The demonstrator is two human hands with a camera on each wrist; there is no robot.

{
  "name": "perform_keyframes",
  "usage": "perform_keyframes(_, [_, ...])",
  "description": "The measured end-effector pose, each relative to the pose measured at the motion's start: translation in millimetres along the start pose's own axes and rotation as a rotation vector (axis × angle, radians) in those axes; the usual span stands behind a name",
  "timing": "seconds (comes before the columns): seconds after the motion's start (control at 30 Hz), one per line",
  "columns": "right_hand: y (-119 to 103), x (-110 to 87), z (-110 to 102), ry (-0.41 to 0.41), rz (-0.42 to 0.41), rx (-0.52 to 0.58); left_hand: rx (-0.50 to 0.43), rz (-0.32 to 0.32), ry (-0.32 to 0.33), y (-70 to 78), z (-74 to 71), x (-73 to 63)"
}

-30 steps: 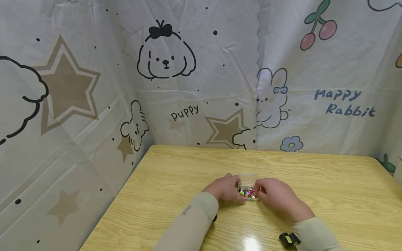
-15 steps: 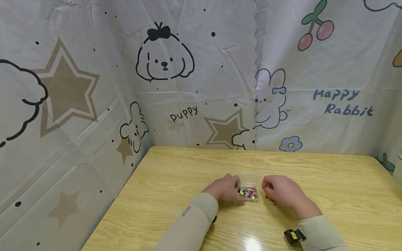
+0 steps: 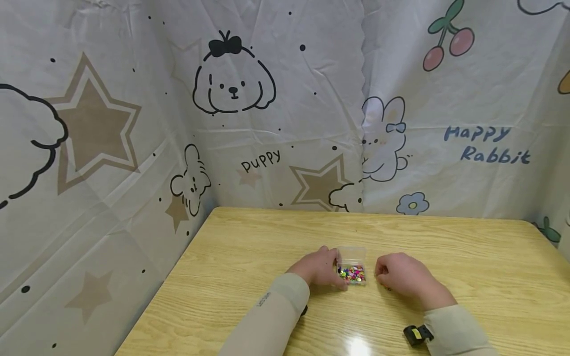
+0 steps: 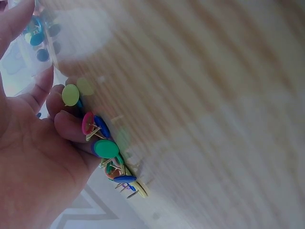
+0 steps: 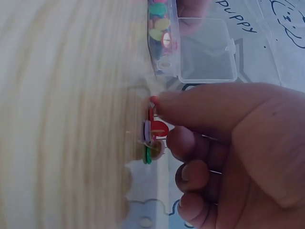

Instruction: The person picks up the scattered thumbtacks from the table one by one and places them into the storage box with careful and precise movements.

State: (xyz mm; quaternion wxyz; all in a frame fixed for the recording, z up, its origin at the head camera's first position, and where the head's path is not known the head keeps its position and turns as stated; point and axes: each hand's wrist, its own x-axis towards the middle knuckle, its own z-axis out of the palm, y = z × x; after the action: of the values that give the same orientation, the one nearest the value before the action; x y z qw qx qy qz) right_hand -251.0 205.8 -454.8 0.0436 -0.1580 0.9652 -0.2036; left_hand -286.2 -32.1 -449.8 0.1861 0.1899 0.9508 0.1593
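A small clear plastic box (image 5: 172, 64) of mixed coloured thumbtacks (image 3: 352, 274) stands on the table, its hinged lid (image 3: 352, 254) raised at the back. My left hand (image 3: 318, 268) grips the box's left side between thumb and fingers. Several loose thumbtacks (image 4: 106, 149), green, blue, pink and yellow, lie beside that hand in the left wrist view. Right of the box, my right hand (image 3: 404, 274) is low over the table, thumb and forefinger pinching a red thumbtack (image 5: 153, 99). Red, purple and green thumbtacks (image 5: 159, 129) lie just under its fingers, mostly hidden in the head view.
A light wood table (image 3: 267, 237) carries everything. White cloth (image 3: 267, 123) with cartoon prints hangs behind it and along the left side. A black wrist strap piece (image 3: 417, 335) sits at my right cuff.
My right hand has left the box and moved right, down over the loose red thumbtacks, which it now covers in the head view. The left hand and box stay put.
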Motion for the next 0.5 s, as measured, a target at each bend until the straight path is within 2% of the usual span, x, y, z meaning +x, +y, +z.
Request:
perform_keyframes(0.23, [0.8,1.1,1.8,-0.001,-0.001,-0.029,0.001,-0.004,0.003,1.7,-0.2,0.8])
perform_keyframes(0.5, [-4.6,1.6,-0.3,0.042,-0.02,-0.036,0.003,-0.01,-0.001,0.3,1.0,4.8])
